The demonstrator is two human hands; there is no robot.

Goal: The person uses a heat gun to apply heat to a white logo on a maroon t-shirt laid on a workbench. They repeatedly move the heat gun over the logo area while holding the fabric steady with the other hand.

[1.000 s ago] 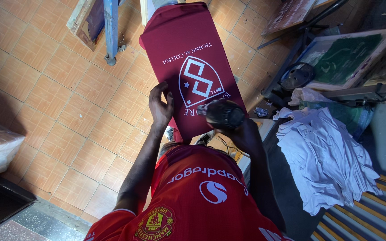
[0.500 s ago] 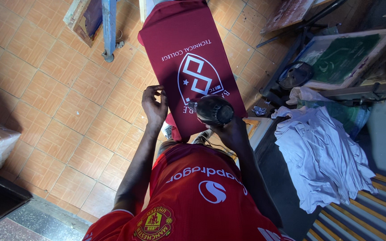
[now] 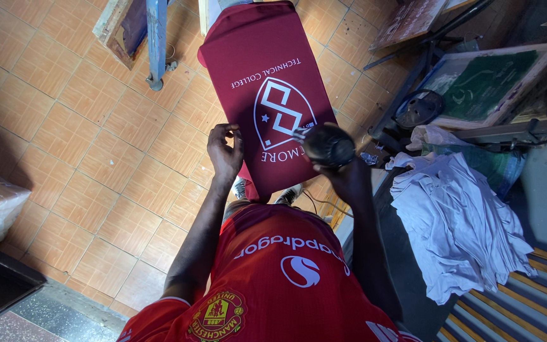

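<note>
The left hand (image 3: 225,151) is seen with fingers curled, resting at the left edge of a maroon shirt (image 3: 257,60) stretched flat on a printing board. A black heat gun (image 3: 328,145) is gripped in the right hand (image 3: 347,179) and held over the white shield print (image 3: 283,114) near the shirt's lower right edge. A pile of white cloth (image 3: 454,221) is seen on the bench at right.

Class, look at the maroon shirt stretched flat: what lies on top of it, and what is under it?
On the maroon shirt a white shield print shows; the left hand rests at its edge and the right hand holds a black tool over it. The support beneath is covered.
</note>
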